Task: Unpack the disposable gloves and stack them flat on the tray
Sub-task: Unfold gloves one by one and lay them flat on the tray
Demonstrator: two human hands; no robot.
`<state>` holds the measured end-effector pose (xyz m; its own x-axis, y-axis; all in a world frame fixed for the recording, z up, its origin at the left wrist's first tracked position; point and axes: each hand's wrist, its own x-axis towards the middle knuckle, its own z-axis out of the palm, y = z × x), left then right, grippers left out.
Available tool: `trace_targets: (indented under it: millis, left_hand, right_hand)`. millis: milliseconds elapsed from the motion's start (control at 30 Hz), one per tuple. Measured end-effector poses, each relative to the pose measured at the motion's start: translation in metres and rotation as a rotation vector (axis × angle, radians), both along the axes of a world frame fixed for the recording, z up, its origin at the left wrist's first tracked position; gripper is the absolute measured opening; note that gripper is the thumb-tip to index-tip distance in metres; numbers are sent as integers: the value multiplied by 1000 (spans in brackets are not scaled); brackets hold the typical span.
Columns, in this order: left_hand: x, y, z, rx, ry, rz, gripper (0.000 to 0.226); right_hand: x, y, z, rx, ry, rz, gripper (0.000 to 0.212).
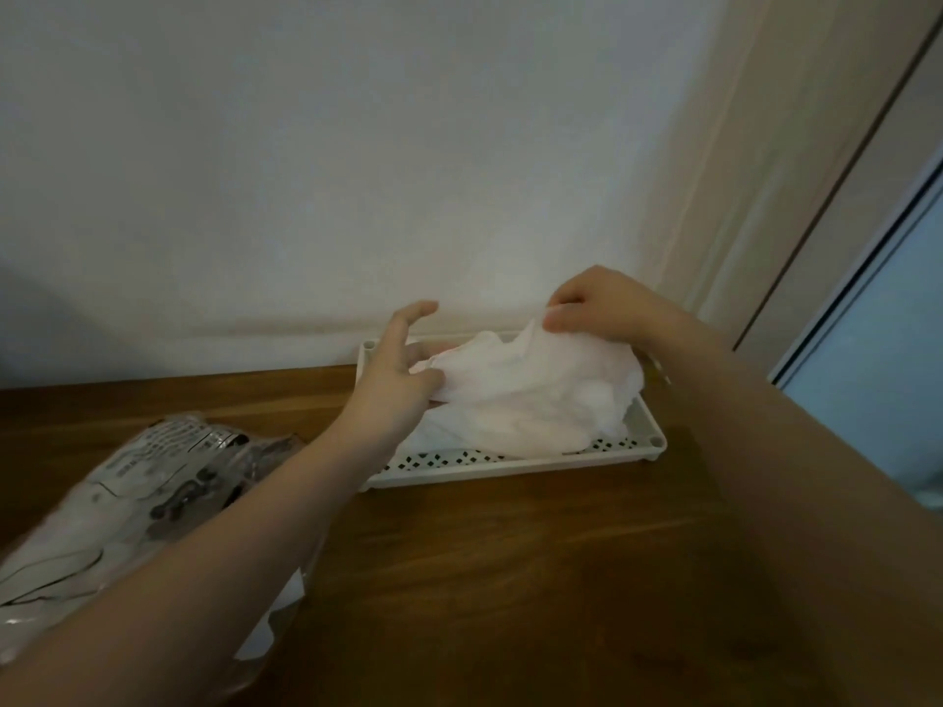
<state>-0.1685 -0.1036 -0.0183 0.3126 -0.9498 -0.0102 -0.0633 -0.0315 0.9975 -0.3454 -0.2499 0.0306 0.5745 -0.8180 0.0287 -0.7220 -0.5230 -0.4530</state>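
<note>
Right hand (594, 308): raised over the far right part of the tray, fingers and thumb curled together, pinching the upper edge of the gloves (530, 400) and holding that edge lifted.

Left hand (403, 367): at the left end of the same heap, fingers loosely spread, thumb up and apart, fingertips touching or slipping under the left edge. Whether it truly grips is not clear.

Gloves: thin, white, see-through film, bunched in a loose mound, not flat. The mound sits in the tray and fills most of it; its long axis runs left to right, along the tray's length, between the two hands.

Tray (515, 469): white, shallow, long, with a perforated floor showing along the near edge. It stands on the surface (510, 579), against the wall.

Packet (127, 502): clear printed plastic wrapper, lying on the surface well to the left of the tray, partly under the left forearm.

Key relation: the lifted edge is at the right, the slack edge at the left. Flattening likely calls for the hands to draw apart along the tray's length, then lower the film.

Risk, as a judgement: light film may cling or spring back up.
</note>
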Motion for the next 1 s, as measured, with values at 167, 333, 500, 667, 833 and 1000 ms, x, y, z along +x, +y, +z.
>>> trace_targets:
  millis: [167,333,500,667,833,1000]
  left_hand:
    - [0,-10,-6,88,-287,42,53]
    - [1,-13,-11,225,-321,57,54]
    - [6,-14,-26,128,-516,43,42]
    - [17,-14,-37,191,-876,54,42]
    - [18,-10,-32,328,-1017,13,32]
    - [32,15,-15,86,-1021,76,35]
  right_hand:
    - [32,4,-36,-365,212,-148,36]
    - [46,59,-61,-483,-79,10,35]
    - [48,57,-89,-188,214,134,54]
    - [27,44,-101,-136,362,-44,71]
    - [11,45,-96,-82,465,-181,78]
    - [38,96,-62,-267,63,10,40]
